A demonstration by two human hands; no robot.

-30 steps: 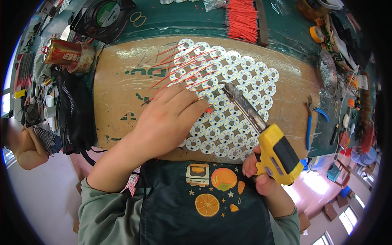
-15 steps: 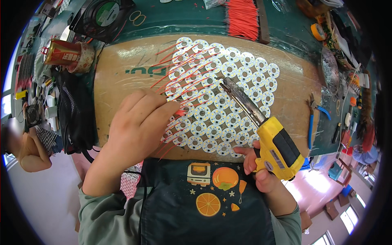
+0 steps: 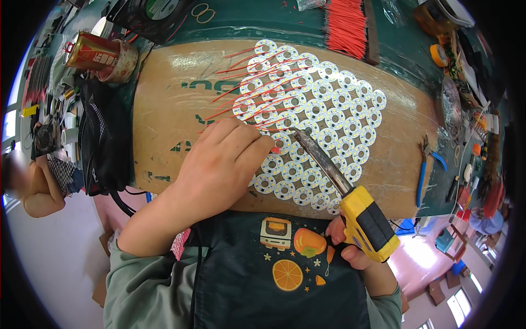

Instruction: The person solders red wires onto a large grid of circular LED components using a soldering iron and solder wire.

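Rows of round white LED boards (image 3: 325, 113) with centre holes lie on a brown cardboard sheet (image 3: 159, 115). Thin red wires (image 3: 233, 95) stretch leftward from many boards on the left side. My left hand (image 3: 216, 164) is closed over the lower left boards, pinching red wires (image 3: 275, 149) whose ends poke out by the fingertips. In my right hand (image 3: 350, 244) is a yellow and black soldering gun (image 3: 370, 222), fingers wrapped round its handle. Its dark metal tip meets the end of a red wire at a board; exact contact cannot be made out.
A bundle of red wires (image 3: 346, 27) lies at the far side beside a dark bar. Blue-handled pliers (image 3: 422, 175) rest on the right. At the left are a red-gold can (image 3: 93, 52), a black bag (image 3: 101, 137) and a fan (image 3: 150, 16). A person sits at the far left.
My left hand has moved right over the boards with the red wires. The soldering gun's tip has come down and left to a wire end. The whole view has shifted slightly.
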